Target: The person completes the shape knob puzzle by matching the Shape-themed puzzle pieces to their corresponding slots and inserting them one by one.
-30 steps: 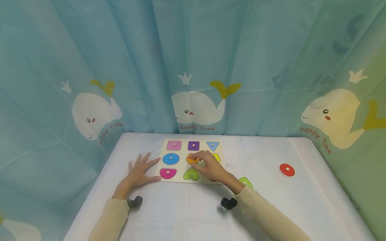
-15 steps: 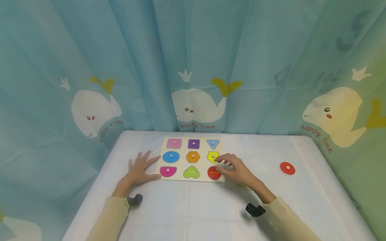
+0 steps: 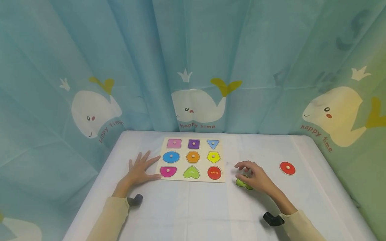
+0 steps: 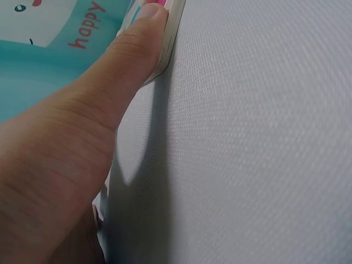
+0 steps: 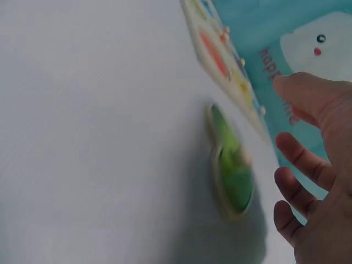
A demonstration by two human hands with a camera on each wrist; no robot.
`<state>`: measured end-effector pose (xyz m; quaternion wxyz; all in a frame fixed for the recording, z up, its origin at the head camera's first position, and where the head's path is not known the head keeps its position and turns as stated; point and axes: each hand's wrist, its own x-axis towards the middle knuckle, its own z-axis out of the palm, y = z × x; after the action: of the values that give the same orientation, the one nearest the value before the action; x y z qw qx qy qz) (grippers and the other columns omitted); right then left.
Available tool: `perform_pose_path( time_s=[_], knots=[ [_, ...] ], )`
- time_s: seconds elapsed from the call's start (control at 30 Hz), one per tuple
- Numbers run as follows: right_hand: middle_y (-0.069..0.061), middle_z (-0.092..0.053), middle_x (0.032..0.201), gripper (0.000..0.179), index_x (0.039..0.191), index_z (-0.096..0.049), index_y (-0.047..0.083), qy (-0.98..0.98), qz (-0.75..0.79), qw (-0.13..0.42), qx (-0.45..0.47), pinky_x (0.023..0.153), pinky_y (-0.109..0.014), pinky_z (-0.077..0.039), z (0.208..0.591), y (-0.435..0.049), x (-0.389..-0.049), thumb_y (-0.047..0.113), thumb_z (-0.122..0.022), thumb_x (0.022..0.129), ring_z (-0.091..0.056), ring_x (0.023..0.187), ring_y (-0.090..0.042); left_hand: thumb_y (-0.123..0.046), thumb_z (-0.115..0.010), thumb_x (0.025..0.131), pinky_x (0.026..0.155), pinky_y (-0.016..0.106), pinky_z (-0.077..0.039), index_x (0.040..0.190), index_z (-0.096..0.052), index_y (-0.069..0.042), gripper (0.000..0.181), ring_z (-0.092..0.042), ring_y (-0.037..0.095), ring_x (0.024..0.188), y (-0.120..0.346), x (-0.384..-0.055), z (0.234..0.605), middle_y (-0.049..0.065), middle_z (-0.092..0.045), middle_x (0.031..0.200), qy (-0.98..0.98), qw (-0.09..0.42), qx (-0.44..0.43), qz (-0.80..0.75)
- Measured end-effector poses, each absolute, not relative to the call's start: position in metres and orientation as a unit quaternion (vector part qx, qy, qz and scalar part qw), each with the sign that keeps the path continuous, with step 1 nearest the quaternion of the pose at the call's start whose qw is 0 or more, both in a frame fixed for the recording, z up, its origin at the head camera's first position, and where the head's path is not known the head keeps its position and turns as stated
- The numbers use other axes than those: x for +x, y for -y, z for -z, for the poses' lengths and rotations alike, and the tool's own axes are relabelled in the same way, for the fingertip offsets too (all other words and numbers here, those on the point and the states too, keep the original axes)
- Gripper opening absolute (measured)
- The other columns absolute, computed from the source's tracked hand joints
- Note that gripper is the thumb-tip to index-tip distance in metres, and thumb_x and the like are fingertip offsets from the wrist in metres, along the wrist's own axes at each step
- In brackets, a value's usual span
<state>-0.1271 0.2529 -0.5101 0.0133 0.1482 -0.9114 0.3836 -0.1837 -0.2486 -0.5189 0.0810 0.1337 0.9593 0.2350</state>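
Observation:
A cream shape puzzle board (image 3: 182,157) lies flat on the table, several knobbed pieces seated in it. Its green heart recess (image 3: 191,172) and red circle recess (image 3: 214,173) hold no piece. My left hand (image 3: 136,173) has its fingers spread at the board's left edge; in the left wrist view the thumb (image 4: 140,38) presses on a corner. To the right of the board, my right hand (image 3: 255,176) hovers over a green heart piece (image 3: 241,183), fingers loosely bent and apart from it. The right wrist view shows this piece (image 5: 236,181), with its knob upward, below the empty fingers.
A red round knobbed piece (image 3: 287,168) lies farther right on the white tablecloth (image 3: 193,211). Behind the table hangs a blue curtain (image 3: 135,67) with whale prints. Each wrist bears a dark camera mount (image 3: 273,219).
My right hand has moved right from the orange hexagon, past the red circle recess, to above the green heart piece. The left hand has stayed at the board's edge.

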Motion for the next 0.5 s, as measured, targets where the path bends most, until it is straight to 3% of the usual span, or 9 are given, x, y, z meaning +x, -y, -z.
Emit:
perform_pose_path(
  time_s=[0.23,0.5],
  knots=[
    [0.006,-0.068,0.101,0.029,0.11,-0.075,0.018,0.916,-0.368,0.04,0.156,0.079,-0.036,-0.047,0.524,-0.27,-0.116,0.015,-0.087,0.083,-0.054,0.09,-0.017,-0.061,-0.079,0.079,0.108,0.083,0.009,0.156,-0.046,-0.026,0.091,0.001,0.058,0.151,0.25,-0.184,0.52,0.023,-0.018,0.168,-0.959,0.08,0.137,-0.234],
    [0.007,-0.068,0.107,0.026,0.103,-0.076,0.026,0.924,-0.359,0.016,0.13,0.089,-0.047,-0.049,0.53,-0.277,-0.112,0.015,-0.087,0.082,-0.056,0.102,-0.021,-0.059,-0.08,0.079,0.107,0.083,0.009,0.155,-0.047,-0.025,0.09,0.0,0.058,0.151,0.25,-0.184,0.52,0.024,-0.019,0.168,-0.959,0.078,0.138,-0.235]
  ],
)
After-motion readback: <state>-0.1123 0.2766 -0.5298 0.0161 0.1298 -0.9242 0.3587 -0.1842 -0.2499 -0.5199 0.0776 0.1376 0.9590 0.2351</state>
